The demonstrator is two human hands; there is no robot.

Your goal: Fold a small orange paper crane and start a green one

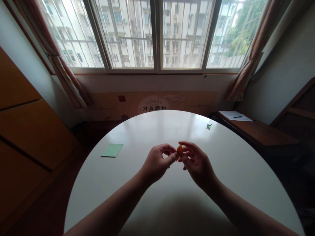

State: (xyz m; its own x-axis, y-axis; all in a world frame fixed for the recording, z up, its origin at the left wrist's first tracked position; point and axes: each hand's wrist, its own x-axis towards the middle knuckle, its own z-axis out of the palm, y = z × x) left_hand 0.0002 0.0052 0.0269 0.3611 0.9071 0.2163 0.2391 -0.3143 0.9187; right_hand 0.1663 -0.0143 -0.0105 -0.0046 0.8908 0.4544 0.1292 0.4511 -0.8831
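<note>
A person's two bare hands meet above the middle of a round white table [98,193]. Between them, raised over the tabletop, is a small orange folded-paper piece [179,148]. The left hand [157,162] pinches it between thumb and fingers; the right hand [199,163] grips its other side at the fingertips, index finger arched over the top. Toward the table's left side lies a square stack of light green paper [112,150]; near its far right edge sits a tiny green folded-paper figure [209,126]. The step in hand appears to be shaping a fold; the next move probably calls for one steady pinch while the other fingers adjust the paper gently.
</note>
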